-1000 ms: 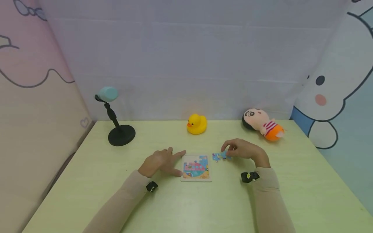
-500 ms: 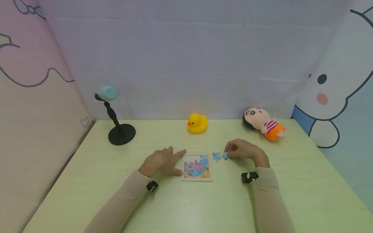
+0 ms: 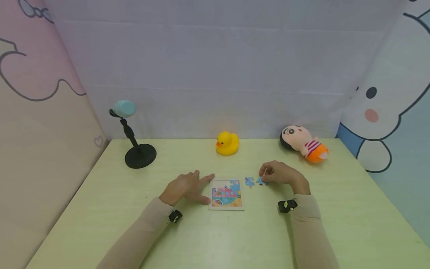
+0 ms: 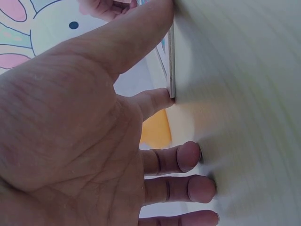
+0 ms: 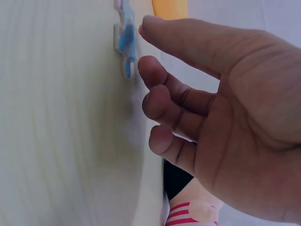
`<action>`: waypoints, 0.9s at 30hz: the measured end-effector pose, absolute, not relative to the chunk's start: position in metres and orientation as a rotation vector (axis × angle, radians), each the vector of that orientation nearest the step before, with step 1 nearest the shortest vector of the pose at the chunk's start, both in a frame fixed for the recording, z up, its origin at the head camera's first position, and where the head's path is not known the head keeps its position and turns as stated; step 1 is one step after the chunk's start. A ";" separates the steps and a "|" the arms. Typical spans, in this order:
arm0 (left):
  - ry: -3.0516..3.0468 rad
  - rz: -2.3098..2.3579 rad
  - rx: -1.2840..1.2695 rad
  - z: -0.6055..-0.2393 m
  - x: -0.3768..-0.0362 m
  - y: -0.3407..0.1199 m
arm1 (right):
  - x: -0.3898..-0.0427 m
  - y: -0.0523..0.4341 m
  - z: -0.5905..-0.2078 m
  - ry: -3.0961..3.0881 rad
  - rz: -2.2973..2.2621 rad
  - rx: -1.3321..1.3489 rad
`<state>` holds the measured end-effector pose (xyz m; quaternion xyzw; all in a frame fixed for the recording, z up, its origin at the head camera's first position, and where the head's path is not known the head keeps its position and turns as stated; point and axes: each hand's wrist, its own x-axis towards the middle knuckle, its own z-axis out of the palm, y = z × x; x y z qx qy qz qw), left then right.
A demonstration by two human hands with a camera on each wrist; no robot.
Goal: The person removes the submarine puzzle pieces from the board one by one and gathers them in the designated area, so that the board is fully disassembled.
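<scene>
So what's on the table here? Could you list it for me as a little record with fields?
left hand: rests on the table, fingertips against the puzzle board's left edge
right hand: fingers curled, fingertips at a loose blue puzzle piece
second loose piece: lies between board and right hand
back of table: yellow rubber duck, plush doll lying down, black stand
</scene>
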<state>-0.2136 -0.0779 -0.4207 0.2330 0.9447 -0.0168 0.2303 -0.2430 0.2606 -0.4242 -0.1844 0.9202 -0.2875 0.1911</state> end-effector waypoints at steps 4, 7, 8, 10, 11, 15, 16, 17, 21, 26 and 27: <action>2.604 -0.054 0.632 -0.421 -0.213 -0.078 | -0.243 0.256 -0.422 2.615 -0.827 -0.580; 2.610 -0.060 0.637 -0.421 -0.213 -0.078 | -0.243 0.249 -0.421 2.623 -0.842 -0.617; 2.612 -0.064 0.638 -0.421 -0.213 -0.078 | -0.242 0.246 -0.420 2.622 -0.846 -0.622; 2.615 -0.071 0.640 -0.421 -0.213 -0.078 | -0.242 0.241 -0.419 2.614 -0.856 -0.646; 2.617 -0.072 0.638 -0.421 -0.213 -0.078 | -0.242 0.239 -0.418 2.611 -0.860 -0.652; 2.615 -0.056 0.632 -0.421 -0.213 -0.078 | -0.240 0.228 -0.416 2.592 -0.866 -0.679; 2.614 -0.053 0.631 -0.421 -0.213 -0.078 | -0.241 0.226 -0.415 2.585 -0.864 -0.686; 2.613 -0.052 0.630 -0.422 -0.213 -0.078 | -0.240 0.223 -0.415 2.576 -0.862 -0.699; 2.615 -0.061 0.628 -0.422 -0.213 -0.078 | -0.241 0.209 -0.417 2.548 -0.846 -0.747; 2.611 -0.060 0.624 -0.421 -0.213 -0.077 | -0.240 0.194 -0.421 2.511 -0.824 -0.781; 2.610 -0.059 0.621 -0.421 -0.213 -0.076 | -0.240 0.191 -0.422 2.499 -0.824 -0.788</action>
